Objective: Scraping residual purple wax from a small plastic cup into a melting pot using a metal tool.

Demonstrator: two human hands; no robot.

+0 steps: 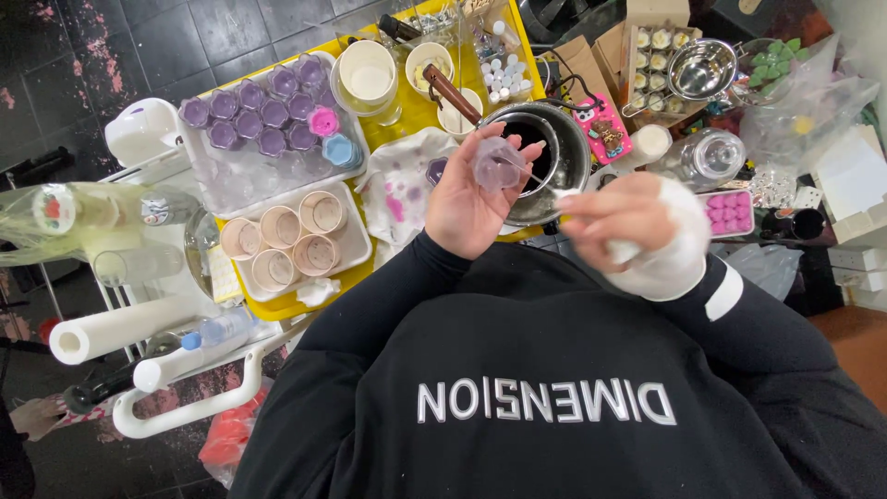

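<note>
The person wears a black long-sleeved sweatshirt with pale block lettering printed across the chest. A white cuff band shows at the wrist of the right hand (617, 220); the left hand (471, 189) emerges from a plain black sleeve.

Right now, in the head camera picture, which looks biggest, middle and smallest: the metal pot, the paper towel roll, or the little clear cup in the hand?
1. Paper towel roll, though it sits nearer the camera, so unsure against the pot.
2. Metal pot.
3. Little clear cup, held in the left hand.
</note>
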